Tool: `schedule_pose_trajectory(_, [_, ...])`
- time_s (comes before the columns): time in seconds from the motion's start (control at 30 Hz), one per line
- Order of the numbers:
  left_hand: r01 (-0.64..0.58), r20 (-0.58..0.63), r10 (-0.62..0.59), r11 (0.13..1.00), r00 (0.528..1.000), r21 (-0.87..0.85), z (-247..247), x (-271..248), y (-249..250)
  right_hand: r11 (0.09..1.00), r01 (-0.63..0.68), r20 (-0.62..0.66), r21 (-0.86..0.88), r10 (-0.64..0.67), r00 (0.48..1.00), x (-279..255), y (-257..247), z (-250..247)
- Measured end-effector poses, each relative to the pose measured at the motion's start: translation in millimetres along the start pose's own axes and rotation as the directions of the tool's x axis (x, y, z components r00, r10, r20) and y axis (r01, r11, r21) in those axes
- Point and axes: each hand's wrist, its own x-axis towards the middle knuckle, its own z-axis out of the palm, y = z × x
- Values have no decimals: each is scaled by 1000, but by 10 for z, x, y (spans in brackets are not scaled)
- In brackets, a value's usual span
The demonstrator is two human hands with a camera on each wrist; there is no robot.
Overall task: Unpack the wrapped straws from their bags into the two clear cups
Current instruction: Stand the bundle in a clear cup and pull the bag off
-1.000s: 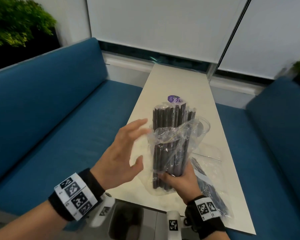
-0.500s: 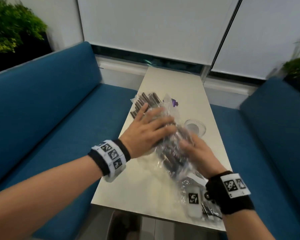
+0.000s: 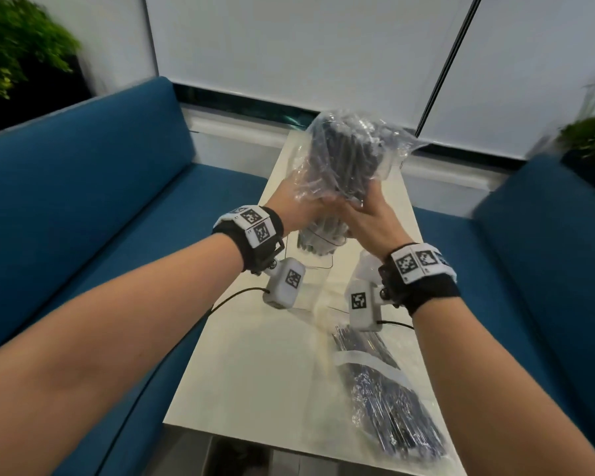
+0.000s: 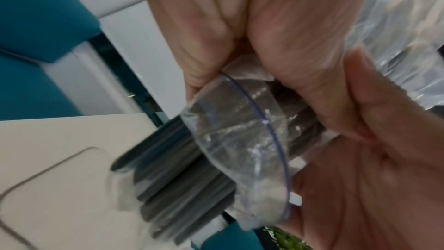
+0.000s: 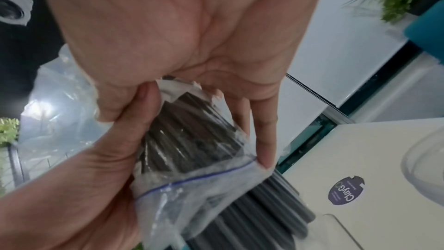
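Observation:
A clear zip bag (image 3: pixel 351 149) full of dark wrapped straws is held up over the table, mouth down. My left hand (image 3: pixel 306 201) and right hand (image 3: pixel 361 207) both grip it near its lower end. The straws' ends (image 3: pixel 318 240) stick out below the hands. In the left wrist view the bag's mouth (image 4: pixel 252 140), edged with a blue zip line, is bunched between both hands, and straws (image 4: pixel 182 168) slide out of it. My right fingers (image 5: pixel 264 149) pinch that mouth (image 5: pixel 192 187). One clear cup's rim (image 5: pixel 427 168) shows at the right edge.
A second bag of straws (image 3: pixel 389 400) lies at the front right of the narrow white table (image 3: pixel 255 372). A purple sticker (image 5: pixel 346 191) lies on the tabletop. Blue sofas flank the table at left (image 3: pixel 83 201) and right (image 3: pixel 547 252).
Half a second ago the bag lay on the table under both hands. It is now lifted and turned mouth down, with both hands gripping it.

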Motion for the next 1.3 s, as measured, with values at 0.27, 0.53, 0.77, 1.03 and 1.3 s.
schedule_pose_trajectory(0.27, [48, -4, -48, 980, 999, 195, 87, 240, -540, 996, -86, 26, -4, 86, 996, 231, 268, 272])
schedule_pose_trajectory(0.53, [-23, 153, -10, 976, 988, 215, 12, 302, -599, 989, -148, -56, -20, 147, 988, 224, 446, 326])
schedule_pose_trajectory(0.77, [-52, 192, 27, 990, 981, 129, 62, 250, -772, 973, -204, 13, -112, 206, 978, 208, 571, 434])
schedule_pose_trajectory(1.03, [-11, 135, -10, 988, 991, 153, -31, 191, -789, 992, -120, -187, -32, 112, 976, 173, 554, 310])
schedule_pose_trajectory(1.3, [45, 85, -68, 969, 994, 244, -134, 127, -802, 947, -239, -145, -215, 211, 967, 241, 615, 255])
